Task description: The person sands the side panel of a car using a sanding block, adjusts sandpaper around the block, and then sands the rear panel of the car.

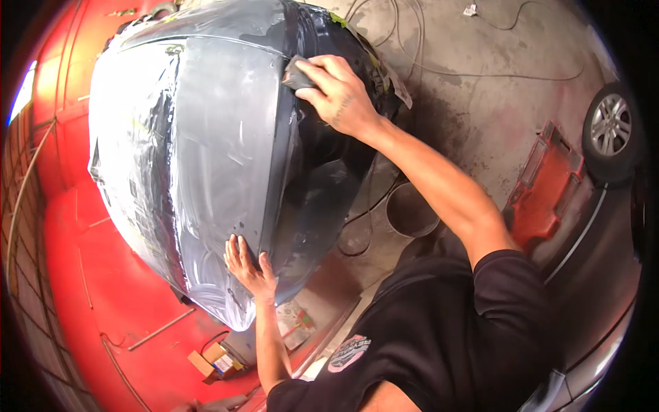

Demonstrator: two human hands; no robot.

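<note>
A grey car panel (223,130) with whitish, wet-looking smears fills the upper left of the head view. My right hand (336,96) grips a small dark sanding block (297,75) between thumb and fingers, against the seam where the grey panel meets a glossy dark body section (322,151). Fingers spread, my left hand (250,266) rests flat on the lower part of the grey panel and holds nothing. Clear plastic sheeting (134,137) covers the panel's left side. The block's underside is hidden.
A bucket (412,209) stands on the concrete floor beneath my right arm. Hoses (480,73) trail across the floor. To the right lie a red creeper (546,189) and another car's wheel (609,127). An opened cardboard box (216,360) sits at lower left.
</note>
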